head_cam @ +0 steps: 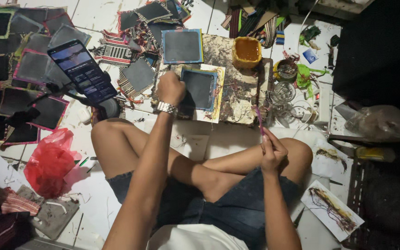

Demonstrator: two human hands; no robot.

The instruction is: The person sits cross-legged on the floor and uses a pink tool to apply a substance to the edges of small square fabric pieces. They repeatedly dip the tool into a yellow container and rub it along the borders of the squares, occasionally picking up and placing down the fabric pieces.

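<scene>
Far left: dark fabric squares (5, 69) with coloured borders lie spread over the white floor (93, 194), many overlapping.
Lower left: a crumpled red plastic bag (48, 164) sits on the floor, just beside the person's left knee.
Phone: a smartphone (82, 70) with a lit screen stands tilted on a small stand, above the left knee.
Left hand (171, 88): it wears a metal wristwatch (166, 108); the fingers are curled together into a fist pressing down on the left edge of a dark square patch (200, 88) with a blue border.
Patch: it lies on a pale sheet on the glue-stained board (237, 99), which serves as a low worktop in front of the crossed legs.
Second patch: another blue-bordered dark square (182, 46) lies just beyond, at the board's far edge.
Glue pot: an open yellow tub (246, 51) stands on the far right part of the board.
Right hand (272, 155): the fingers are clamped on a thin stick (258, 118), held upright over the right knee, its tip near the board's right edge.
Right: a round tin (286, 70) and loose clutter rest on the floor; a stained paper sheet (332, 209) lies by the right thigh.
</scene>
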